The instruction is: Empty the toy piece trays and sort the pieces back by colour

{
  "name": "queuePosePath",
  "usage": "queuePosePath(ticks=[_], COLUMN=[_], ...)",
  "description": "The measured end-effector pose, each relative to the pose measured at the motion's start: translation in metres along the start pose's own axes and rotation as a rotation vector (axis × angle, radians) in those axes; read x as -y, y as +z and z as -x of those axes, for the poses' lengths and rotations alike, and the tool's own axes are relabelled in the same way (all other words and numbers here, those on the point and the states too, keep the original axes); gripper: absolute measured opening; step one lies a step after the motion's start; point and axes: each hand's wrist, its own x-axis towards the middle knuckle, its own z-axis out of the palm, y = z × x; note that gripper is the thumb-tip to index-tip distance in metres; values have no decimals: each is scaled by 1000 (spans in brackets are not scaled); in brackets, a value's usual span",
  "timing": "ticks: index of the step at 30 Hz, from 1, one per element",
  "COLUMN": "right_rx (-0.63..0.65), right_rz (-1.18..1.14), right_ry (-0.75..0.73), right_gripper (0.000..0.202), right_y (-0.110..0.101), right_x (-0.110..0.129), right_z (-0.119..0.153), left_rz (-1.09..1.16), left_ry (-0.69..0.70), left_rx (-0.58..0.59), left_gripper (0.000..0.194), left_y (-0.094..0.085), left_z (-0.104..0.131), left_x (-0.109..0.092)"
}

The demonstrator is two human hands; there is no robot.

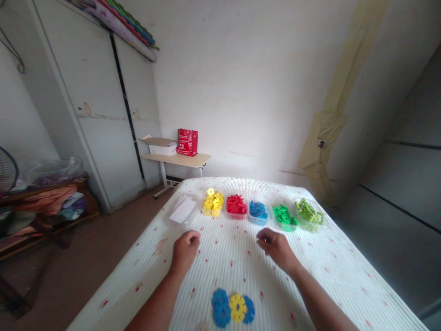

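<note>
Flower discs (pixel 233 307): blue and yellow, lying in a row on the near part of the table (pixel 220 257), between the forearms.
Left hand (pixel 186 246): fingers curled; cannot tell whether the grip holds anything.
Right hand (pixel 274 243): fingers bent, near the blue pieces (pixel 258 210); its grip is also unclear.
Other pieces: yellow (pixel 212 203), red (pixel 236 205), green (pixel 284 216) and light green (pixel 309 211), in clear tubs.
White card (pixel 182 210): left of the yellow.
Red bag (pixel 187 142): beyond, beside a box (pixel 161 146).
</note>
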Motion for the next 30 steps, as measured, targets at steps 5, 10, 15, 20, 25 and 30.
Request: queuePosePath(ticks=[5, 10, 15, 20, 25, 30], right_rx=[325, 396, 163, -21, 2, 9], right_rz=[-175, -94, -18, -72, -94, -87], right_ry=[-13, -63, -10, 129, 108, 111], right_gripper=[11, 18, 13, 20, 20, 20], right_y=[23, 31, 29, 19, 20, 22], right_x=[8, 23, 4, -20, -22, -22], right_z=[47, 64, 51, 38, 37, 36], left_rz=[14, 39, 126, 71, -173, -217], left_ry=[-1, 1, 67, 379, 502, 491], left_rx=[10, 32, 177, 624, 760, 759], left_gripper=[17, 18, 18, 11, 38, 34], left_y=[0, 0, -1, -10, -8, 7], left_z=[1, 0, 14, 58, 89, 96], left_x=[-3, -2, -16, -57, -76, -70])
